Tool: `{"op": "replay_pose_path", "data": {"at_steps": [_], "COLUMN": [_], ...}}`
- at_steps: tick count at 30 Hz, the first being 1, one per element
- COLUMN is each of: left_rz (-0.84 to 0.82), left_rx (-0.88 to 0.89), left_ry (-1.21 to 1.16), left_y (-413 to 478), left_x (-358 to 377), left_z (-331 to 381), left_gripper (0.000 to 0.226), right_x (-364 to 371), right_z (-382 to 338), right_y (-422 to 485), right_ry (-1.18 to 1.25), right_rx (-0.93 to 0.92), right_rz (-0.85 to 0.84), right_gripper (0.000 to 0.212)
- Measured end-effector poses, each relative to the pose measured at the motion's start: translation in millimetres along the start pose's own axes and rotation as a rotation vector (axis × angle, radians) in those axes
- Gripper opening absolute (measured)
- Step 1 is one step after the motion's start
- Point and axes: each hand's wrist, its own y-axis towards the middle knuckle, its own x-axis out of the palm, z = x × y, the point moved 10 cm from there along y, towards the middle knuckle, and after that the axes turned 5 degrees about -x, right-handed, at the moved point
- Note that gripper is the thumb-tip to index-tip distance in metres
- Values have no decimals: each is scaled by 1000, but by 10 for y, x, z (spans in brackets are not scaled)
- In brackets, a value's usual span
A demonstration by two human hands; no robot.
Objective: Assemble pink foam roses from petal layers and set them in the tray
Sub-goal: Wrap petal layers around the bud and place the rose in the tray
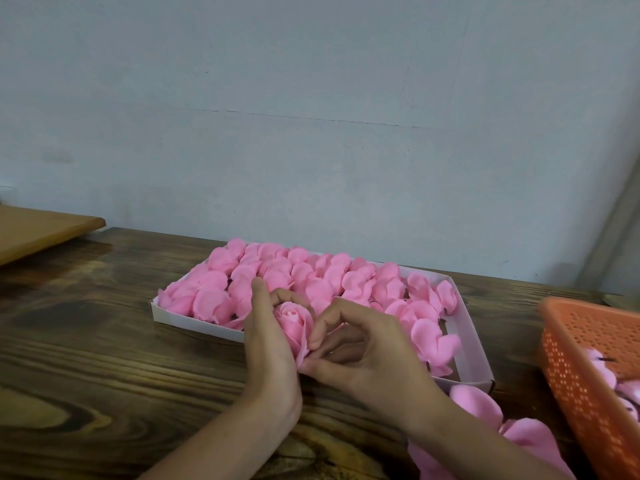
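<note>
One wide-angle camera, worn on the person's head, gives the only view. It looks forward and down across the worktop (104, 358) toward a pale wall (311, 116), which fills the upper half. The lens sits near the work: both forearms enter from the bottom edge, and the left hand (266, 337) and right hand (363, 355) meet around a rose (294, 323) just below mid-frame. The worktop's far edge slopes down rightward, and an orange basket (588, 358) is cut by the right edge.

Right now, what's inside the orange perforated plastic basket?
A few pink foam pieces with small dark marks lie in the orange perforated plastic basket. Its near wall and the frame edge hide the rest of the inside.
</note>
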Motion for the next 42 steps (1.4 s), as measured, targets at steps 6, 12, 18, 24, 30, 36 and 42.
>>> {"op": "replay_pose_path", "data": {"at_steps": [6,12,18,24,30,36,42], "left_rz": [-101,-442,-787,-794,-670,-633,-613], "left_rx": [44,102,82,155,325,374,408], "left_ry": [-15,81,178,382,532,634,642], "left_y": [-30,-78,-180,-134,-129,-131,-121], "left_x": [129,371,521,479,465,453,449], "left_z": [4,49,109,127,244,228,276], "left_gripper": [67,60,42,58,56,54,38], "right_x": [-94,-228,-363,-405,-386,-276,-254], "right_z": [-23,-112,-182,-129,-160,-226,-214], "right_y": [-4,-20,-31,-19,-14,-30,-31], "right_ry": [-44,-148,-161,-185,-212,-363,-376], "right_rx": [-29,-90,-182,-155,-175,-223,-207], "right_rz": [83,171,259,268,252,163,141], "right_gripper": [30,28,24,19,14,38,27]}}
